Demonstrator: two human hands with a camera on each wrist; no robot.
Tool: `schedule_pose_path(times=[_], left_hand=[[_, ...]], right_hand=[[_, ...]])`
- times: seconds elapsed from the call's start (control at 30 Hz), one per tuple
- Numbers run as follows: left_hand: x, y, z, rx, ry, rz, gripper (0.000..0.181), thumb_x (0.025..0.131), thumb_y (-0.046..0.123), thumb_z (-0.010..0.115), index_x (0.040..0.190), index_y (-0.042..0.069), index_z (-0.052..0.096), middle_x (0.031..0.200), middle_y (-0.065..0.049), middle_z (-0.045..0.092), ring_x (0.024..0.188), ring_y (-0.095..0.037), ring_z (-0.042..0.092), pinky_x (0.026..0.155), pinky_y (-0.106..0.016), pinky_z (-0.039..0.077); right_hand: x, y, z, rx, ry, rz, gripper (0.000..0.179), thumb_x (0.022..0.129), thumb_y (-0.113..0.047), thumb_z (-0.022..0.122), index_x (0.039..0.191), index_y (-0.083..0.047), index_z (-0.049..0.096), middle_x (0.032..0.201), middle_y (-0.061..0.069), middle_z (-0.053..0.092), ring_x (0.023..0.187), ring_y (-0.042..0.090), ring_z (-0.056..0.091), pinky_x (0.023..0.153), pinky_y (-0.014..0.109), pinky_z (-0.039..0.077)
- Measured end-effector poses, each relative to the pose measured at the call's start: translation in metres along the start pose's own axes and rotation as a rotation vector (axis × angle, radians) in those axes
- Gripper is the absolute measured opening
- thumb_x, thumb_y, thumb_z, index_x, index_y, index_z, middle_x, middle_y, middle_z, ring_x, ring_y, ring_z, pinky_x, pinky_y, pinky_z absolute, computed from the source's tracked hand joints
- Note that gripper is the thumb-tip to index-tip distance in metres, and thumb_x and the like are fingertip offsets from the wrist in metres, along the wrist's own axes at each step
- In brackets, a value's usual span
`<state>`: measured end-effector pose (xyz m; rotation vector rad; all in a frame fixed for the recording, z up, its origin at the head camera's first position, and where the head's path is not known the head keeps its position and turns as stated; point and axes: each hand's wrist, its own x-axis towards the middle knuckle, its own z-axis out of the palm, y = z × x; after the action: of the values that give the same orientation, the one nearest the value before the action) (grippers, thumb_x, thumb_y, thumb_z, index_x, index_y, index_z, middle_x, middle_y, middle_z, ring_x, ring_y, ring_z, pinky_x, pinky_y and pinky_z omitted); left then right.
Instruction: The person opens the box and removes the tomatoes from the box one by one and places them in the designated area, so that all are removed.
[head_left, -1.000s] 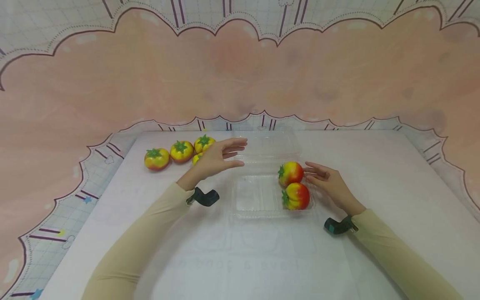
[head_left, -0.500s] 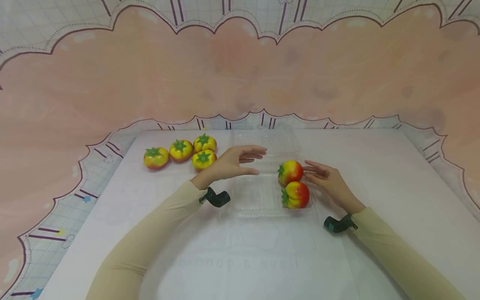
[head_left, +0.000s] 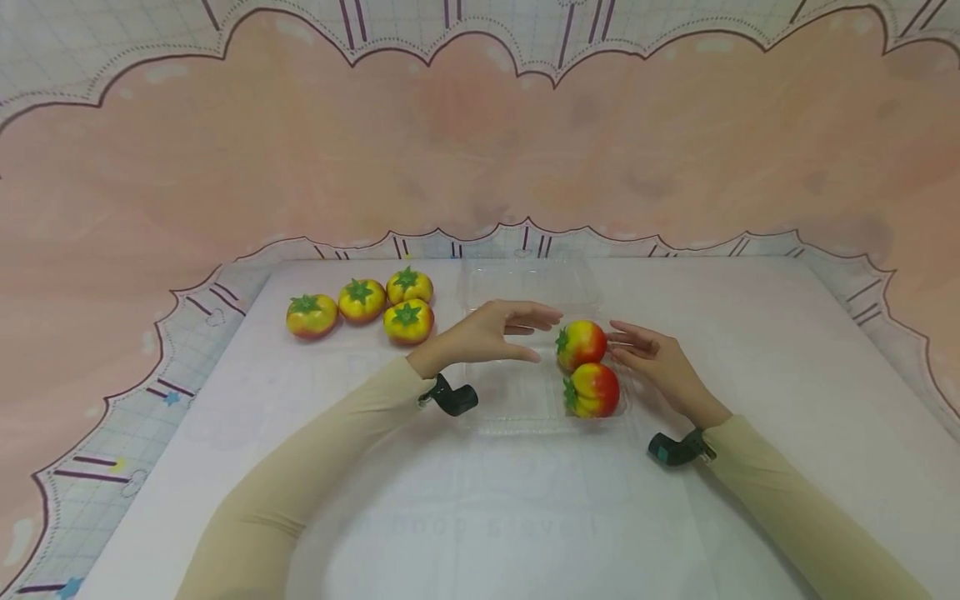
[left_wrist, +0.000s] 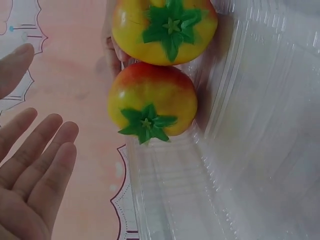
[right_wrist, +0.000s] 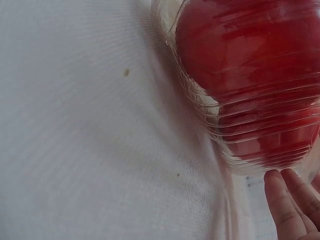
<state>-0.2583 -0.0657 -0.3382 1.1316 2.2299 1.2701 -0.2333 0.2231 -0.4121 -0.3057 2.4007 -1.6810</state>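
Two red-and-yellow tomatoes with green star-shaped tops, a rear tomato [head_left: 581,346] and a front tomato [head_left: 592,392], lie on their sides at the right end of a clear plastic clamshell box [head_left: 510,404]. Over the box's left part is my left hand [head_left: 491,333], fingers extended and thumb apart, holding nothing. The left wrist view shows that hand [left_wrist: 35,170] apart from both tomatoes. Beside the right wall is my right hand [head_left: 663,367], fingers loosely bent. In the right wrist view, its fingertips [right_wrist: 274,182] are at the ribbed plastic wall, with red fruit behind it.
Several more tomatoes stand in a group left of the box, among them a far-left tomato [head_left: 312,317] and a nearer one [head_left: 408,322]. The box's clear lid [head_left: 525,283] lies folded back behind it. A white cloth [head_left: 450,500] covers the table.
My left hand has moved right and slightly toward me, from beside the tomato group to over the box, uncovering the nearer tomato there. My right hand and the boxed tomatoes stay put.
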Motion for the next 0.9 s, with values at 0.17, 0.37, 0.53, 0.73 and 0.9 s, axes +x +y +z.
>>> schedule_pose_path(times=[0.17,0.37,0.53,0.73,0.9], left_hand=[[0.008,0.001,0.005,0.005,-0.039,0.022,0.055,0.083,0.006,0.069,0.134,0.000,0.048,0.136,-0.015,0.053,0.125,-0.025,0.053,0.103,-0.029,0.046],[0.018,0.000,0.013,0.003,-0.103,0.033,0.053,0.083,0.008,0.070,0.132,0.001,0.050,0.136,-0.014,0.054,0.125,-0.023,0.053,0.103,-0.027,0.045],[0.023,-0.001,0.020,-0.009,-0.151,0.039,0.052,0.083,0.008,0.070,0.131,0.000,0.051,0.135,-0.015,0.054,0.124,-0.025,0.054,0.104,-0.033,0.046],[0.029,-0.003,0.027,0.006,-0.184,0.040,0.053,0.083,0.007,0.070,0.132,0.001,0.051,0.135,-0.015,0.054,0.124,-0.024,0.053,0.104,-0.039,0.045],[0.034,-0.001,0.031,0.035,-0.205,0.048,0.052,0.083,0.006,0.069,0.132,0.002,0.052,0.134,-0.014,0.055,0.125,-0.023,0.053,0.103,-0.035,0.046]], right_hand=[[-0.002,-0.002,0.000,-0.012,0.000,0.007,0.055,0.094,-0.020,0.057,0.143,-0.006,0.038,0.135,0.026,0.051,0.105,0.000,0.063,0.094,0.022,0.047],[-0.001,-0.001,0.000,-0.016,0.007,-0.001,0.054,0.094,-0.020,0.058,0.142,-0.005,0.038,0.134,0.026,0.051,0.103,-0.004,0.062,0.093,0.019,0.048],[0.000,0.001,0.001,0.002,0.003,-0.012,0.054,0.094,-0.017,0.057,0.142,-0.003,0.038,0.134,0.027,0.050,0.098,-0.011,0.060,0.088,0.012,0.049],[-0.001,-0.001,0.001,-0.005,-0.001,-0.028,0.055,0.094,-0.019,0.057,0.142,-0.003,0.038,0.134,0.029,0.050,0.096,-0.014,0.058,0.088,0.011,0.048],[0.000,-0.001,0.000,-0.020,-0.006,-0.018,0.056,0.093,-0.022,0.058,0.142,-0.005,0.039,0.134,0.025,0.052,0.097,-0.013,0.058,0.091,0.017,0.048]])
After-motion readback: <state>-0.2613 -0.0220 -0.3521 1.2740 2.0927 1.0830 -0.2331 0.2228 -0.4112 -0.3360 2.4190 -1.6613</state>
